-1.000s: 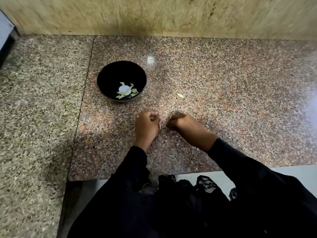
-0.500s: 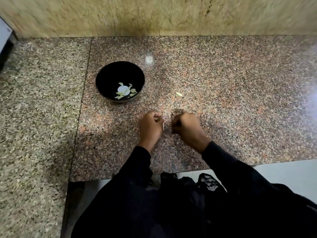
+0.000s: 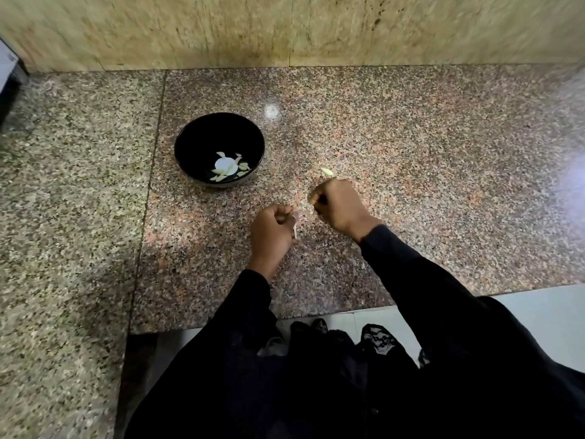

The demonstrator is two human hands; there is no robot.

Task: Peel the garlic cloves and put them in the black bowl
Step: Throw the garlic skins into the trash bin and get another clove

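The black bowl (image 3: 202, 134) stands on the granite counter at the left, with several pale garlic pieces (image 3: 226, 166) lying at its bottom. One pale clove (image 3: 327, 172) lies on the stone just beyond my right hand. My left hand (image 3: 273, 232) is closed in a fist over a garlic clove, a thin pale strip of skin (image 3: 295, 231) poking out at its right side. My right hand (image 3: 340, 205) is curled shut a short way to the right and farther forward; whether it pinches anything is hidden.
The speckled granite counter (image 3: 411, 191) ends at a beige stone wall (image 3: 285, 30) behind. A seam (image 3: 152, 191) divides it from a greyer slab on the left. The counter's front edge runs below my forearms, with pale floor beyond.
My right hand has pulled away from the left, moving forward and right toward the loose clove. The left hand has stayed nearly in place.
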